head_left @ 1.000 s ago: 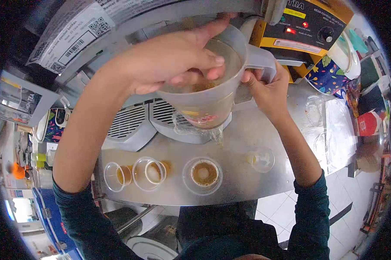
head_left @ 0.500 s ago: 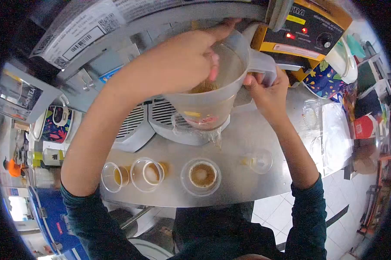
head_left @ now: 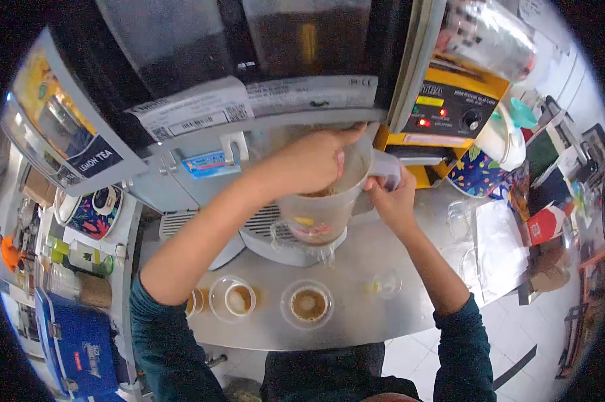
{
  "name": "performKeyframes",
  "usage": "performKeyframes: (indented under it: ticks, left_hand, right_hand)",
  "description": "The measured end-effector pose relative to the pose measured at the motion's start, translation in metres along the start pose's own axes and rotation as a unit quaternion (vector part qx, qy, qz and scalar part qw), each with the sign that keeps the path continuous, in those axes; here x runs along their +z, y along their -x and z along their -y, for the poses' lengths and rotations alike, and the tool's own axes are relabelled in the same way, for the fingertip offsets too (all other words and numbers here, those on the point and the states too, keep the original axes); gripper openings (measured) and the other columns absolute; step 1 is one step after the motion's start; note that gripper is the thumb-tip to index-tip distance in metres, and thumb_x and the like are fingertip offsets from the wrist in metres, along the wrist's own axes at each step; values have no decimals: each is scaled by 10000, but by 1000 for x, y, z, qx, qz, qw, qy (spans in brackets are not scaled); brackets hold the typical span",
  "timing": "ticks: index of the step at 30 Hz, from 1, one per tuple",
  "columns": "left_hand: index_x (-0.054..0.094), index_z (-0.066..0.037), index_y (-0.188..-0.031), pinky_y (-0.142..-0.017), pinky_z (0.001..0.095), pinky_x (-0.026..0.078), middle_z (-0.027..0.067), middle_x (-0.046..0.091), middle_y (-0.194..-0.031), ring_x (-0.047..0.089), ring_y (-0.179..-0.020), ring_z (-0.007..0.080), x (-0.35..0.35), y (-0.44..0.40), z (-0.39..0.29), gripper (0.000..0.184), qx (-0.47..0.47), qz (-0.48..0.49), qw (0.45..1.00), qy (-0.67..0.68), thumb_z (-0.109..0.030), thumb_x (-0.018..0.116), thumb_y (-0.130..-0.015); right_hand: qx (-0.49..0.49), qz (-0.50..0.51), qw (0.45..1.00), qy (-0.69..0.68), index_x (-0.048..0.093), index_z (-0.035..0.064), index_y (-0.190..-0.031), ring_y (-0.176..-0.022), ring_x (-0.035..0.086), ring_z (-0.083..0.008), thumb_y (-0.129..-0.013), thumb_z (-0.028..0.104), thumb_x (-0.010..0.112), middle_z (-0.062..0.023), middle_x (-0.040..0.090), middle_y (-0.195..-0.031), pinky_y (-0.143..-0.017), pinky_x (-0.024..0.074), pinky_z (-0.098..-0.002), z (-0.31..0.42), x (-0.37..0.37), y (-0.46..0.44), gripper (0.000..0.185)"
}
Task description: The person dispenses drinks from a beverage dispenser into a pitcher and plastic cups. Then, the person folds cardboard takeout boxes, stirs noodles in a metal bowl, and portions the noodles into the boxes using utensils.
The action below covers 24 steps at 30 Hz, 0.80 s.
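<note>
My right hand point(head_left: 395, 203) is closed round the handle of a translucent plastic jug point(head_left: 316, 218). The jug is held above the counter, in front of the machine, with brownish liquid inside and clear plastic hanging beneath it. Over the jug's mouth is my left hand point(head_left: 314, 159), empty as far as I see, one finger stretched toward the machine and the others bent down. Below stand a clear cup of brown drink point(head_left: 309, 305), another cup point(head_left: 232, 299) to its left and one partly hidden by my left arm. An empty-looking clear cup point(head_left: 385, 285) lies to the right.
The dispensing machine point(head_left: 302, 90) with its grey drip trays point(head_left: 269, 224) stands at the back. A yellow and black sealing machine point(head_left: 450, 117) is at the right, near a floral rice cooker point(head_left: 480, 173). Plastic sheets point(head_left: 500, 251) lie on the steel counter point(head_left: 356, 328).
The view has tilted up, showing more of the machine. My left hand's lower fingers have curled in while one finger stays extended. My right hand still holds the jug.
</note>
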<state>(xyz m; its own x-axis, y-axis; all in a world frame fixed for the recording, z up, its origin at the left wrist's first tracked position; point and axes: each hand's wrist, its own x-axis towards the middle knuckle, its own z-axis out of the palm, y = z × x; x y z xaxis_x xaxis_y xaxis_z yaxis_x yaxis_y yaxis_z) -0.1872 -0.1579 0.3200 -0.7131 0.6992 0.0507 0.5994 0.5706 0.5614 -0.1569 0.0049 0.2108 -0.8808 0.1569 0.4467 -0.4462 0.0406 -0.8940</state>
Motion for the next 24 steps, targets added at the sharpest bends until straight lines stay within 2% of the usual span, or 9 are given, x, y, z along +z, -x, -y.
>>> performKeyframes:
  ticks: [4, 5, 8, 12, 14, 18, 20, 22, 24]
  left_hand:
    - [308, -98, -1262, -613, 334, 427, 139, 546, -668, 530, -619, 262, -3, 6, -11, 528, -6, -46, 996, -77, -71, 375, -739]
    - [340, -103, -1246, -617, 382, 430, 166, 547, -669, 542, -668, 324, 1, 11, -16, 527, 24, -111, 984, -134, -72, 389, -723]
    - [339, -119, -1248, -618, 406, 432, 154, 556, -723, 548, -716, 323, -5, 33, -42, 524, -29, -79, 975, -204, -75, 397, -729]
    - [328, -144, -1250, -596, 391, 443, 123, 556, -811, 553, -734, 293, -6, 78, -55, 527, 6, -140, 978, -153, -64, 420, -736]
    - [315, -153, -1254, -574, 373, 445, 102, 553, -834, 554, -730, 277, -12, 111, -61, 534, 19, -143, 978, -148, -66, 437, -741]
    - [435, -109, -1174, -567, 320, 453, 84, 554, -773, 559, -666, 232, -10, 186, -52, 405, 51, -40, 997, -43, -132, 489, -774]
    - [453, -100, -1155, -531, 310, 432, 66, 530, -685, 526, -585, 215, 9, 222, -34, 406, 64, -64, 992, 91, -106, 525, -756]
    - [496, -46, -1097, -517, 267, 410, 51, 532, -652, 517, -565, 150, 40, 260, -19, 348, -1, -182, 971, 157, -84, 536, -753]
    - [528, -21, -1017, -516, 228, 370, 14, 530, -719, 464, -576, 90, 94, 298, 6, 249, -107, -386, 888, 227, -85, 522, -776]
  right_hand:
    - [-6, -4, 1000, 25, 557, 39, -840, -543, 332, -11, -637, 322, 720, 88, 425, -615, -469, 271, -161, 2, 0, 0, 385]
    - [-18, 3, 1000, 19, 557, 38, -845, -545, 332, -10, -642, 315, 718, 89, 424, -617, -468, 269, -161, -1, -1, 1, 380]
    - [-41, 11, 999, 14, 560, 35, -855, -547, 329, -9, -648, 293, 717, 93, 418, -619, -467, 266, -160, 1, -1, 0, 366]
    - [6, -2, 1000, 7, 564, 32, -867, -544, 327, -12, -645, 267, 723, 98, 406, -613, -466, 264, -160, -5, -2, 1, 360]
    - [-25, -6, 1000, 2, 566, 31, -874, -556, 333, -14, -658, 228, 715, 98, 401, -614, -475, 269, -162, 1, 2, 1, 328]
    - [-30, 4, 999, 43, 567, 30, -864, -572, 351, -17, -672, 212, 703, 88, 415, -623, -480, 275, -166, 3, -2, 2, 298]
    - [-28, 2, 1000, 10, 566, 29, -852, -571, 360, -21, -676, 211, 698, 83, 421, -624, -478, 278, -169, 7, 3, 1, 285]
    - [-24, 0, 999, -36, 564, 26, -838, -565, 368, -25, -681, 216, 694, 79, 429, -626, -474, 282, -172, 9, 5, 2, 278]
    - [-28, 0, 999, 26, 554, 29, -813, -555, 371, -26, -702, 192, 672, 76, 437, -625, -469, 290, -178, 3, -1, 2, 230]
